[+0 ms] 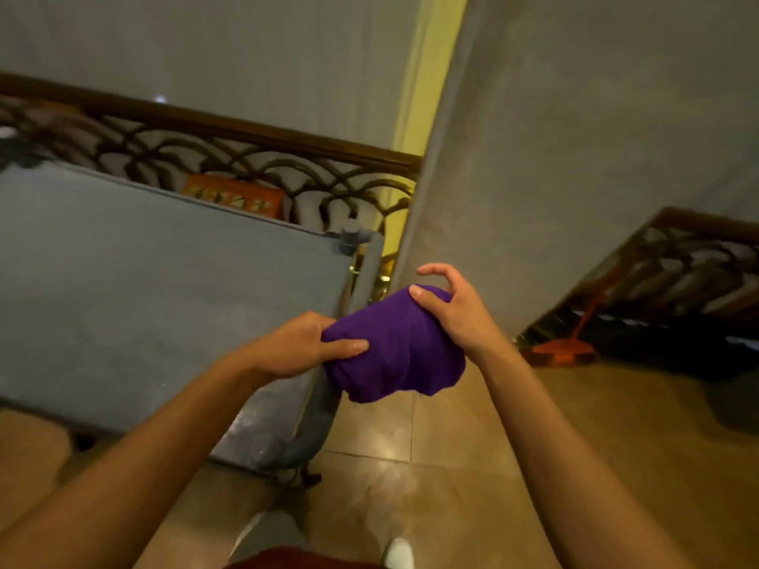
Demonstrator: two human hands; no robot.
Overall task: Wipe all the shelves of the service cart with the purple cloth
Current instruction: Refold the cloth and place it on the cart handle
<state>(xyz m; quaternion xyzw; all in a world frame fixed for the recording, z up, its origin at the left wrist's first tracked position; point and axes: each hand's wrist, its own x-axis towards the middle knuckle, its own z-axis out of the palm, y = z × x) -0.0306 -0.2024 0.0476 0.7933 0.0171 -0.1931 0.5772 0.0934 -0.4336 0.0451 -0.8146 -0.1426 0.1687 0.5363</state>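
To the left of both hands the service cart (156,289) is standing with its grey top shelf bare, probably awaiting the wipe. The left hand (306,342) is gripping the purple cloth (394,342) at its near edge, while the right hand (451,310) is pinching the far side with thumb and fingers (apparently bunching it into a pad), the cloth hanging between them just past the cart's corner.

Materials and finishes, cart area

Cloth (394,342): soft purple fabric, matt, creased. Cart (164,289): grey top shelf, matt, faintly textured; tubular frame looks like dull grey metal. Floor (472,466): glossy tan tile. Railing (246,158): dark scrollwork under a brown, wood-like rail. Walls (595,137): matt grey.
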